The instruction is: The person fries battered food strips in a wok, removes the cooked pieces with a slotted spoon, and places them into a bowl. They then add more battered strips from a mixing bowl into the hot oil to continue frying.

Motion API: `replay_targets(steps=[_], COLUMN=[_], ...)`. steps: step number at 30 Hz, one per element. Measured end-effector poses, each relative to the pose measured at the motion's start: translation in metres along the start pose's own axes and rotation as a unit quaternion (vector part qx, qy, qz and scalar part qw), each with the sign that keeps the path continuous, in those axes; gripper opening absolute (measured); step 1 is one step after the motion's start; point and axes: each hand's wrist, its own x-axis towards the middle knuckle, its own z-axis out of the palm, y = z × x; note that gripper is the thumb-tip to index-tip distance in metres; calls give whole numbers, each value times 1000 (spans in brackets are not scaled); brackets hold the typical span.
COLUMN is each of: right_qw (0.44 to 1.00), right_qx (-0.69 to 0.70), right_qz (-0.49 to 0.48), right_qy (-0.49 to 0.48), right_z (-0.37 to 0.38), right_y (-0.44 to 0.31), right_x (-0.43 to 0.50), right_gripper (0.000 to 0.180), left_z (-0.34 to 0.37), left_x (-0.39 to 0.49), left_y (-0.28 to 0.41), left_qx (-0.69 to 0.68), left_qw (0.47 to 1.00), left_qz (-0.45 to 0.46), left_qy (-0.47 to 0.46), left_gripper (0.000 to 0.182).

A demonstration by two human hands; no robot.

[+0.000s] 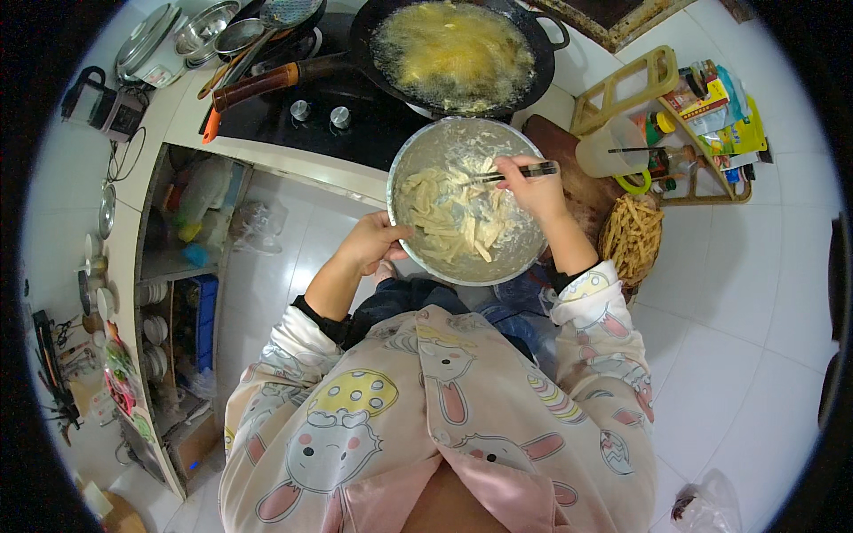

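Observation:
My left hand (378, 242) grips the lower left rim of a large metal mixing bowl (426, 143), thumb over the edge. Pale batter-coated strips (440, 216) lie in the bowl, and wet batter smears its inner wall. In my right hand (533, 190) is a pair of dark chopsticks (536, 169), their tips among the strips near the bowl's middle. Just beyond the bowl, a black wok (363, 50) with a wooden handle stands on the stove, and yellowish oil (453, 56) bubbles in it around frying pieces.
Right of the bowl are a brown board (573, 193), a plastic jug (600, 150), a container of golden fried strips (632, 233) and a tilted rack (590, 110) with seasoning packets. The black cooktop (266, 120) carries strainers at left. An open cabinet (193, 266) stands lower left.

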Motion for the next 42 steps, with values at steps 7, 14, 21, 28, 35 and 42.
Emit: replay_targets(steps=[7, 14, 21, 28, 35, 42], right_qw=[954, 908, 845, 839, 937, 957], right_qx=[183, 275, 421, 389, 151, 168], right_qz=[182, 230, 196, 17, -87, -87], right_qy=[154, 216, 266, 380, 302, 219], right_z=[-13, -36, -63, -74, -28, -54], right_y=[16, 30, 28, -30, -60, -70], right_x=[-17, -40, -43, 27, 66, -11], right_gripper=[32, 35, 39, 36, 34, 30], left_z=[7, 8, 7, 6, 3, 0], left_x=[-6, -7, -9, -7, -5, -1], left_y=[3, 5, 6, 4, -2, -5], left_qx=[2, 4, 11, 1, -13, 2], left_qw=[1000, 1000, 1000, 1000, 1000, 1000], left_qz=[-6, -8, -16, -7, -4, -10], left_qy=[10, 0, -1, -4, -5, 3], left_gripper=[20, 21, 22, 23, 21, 21])
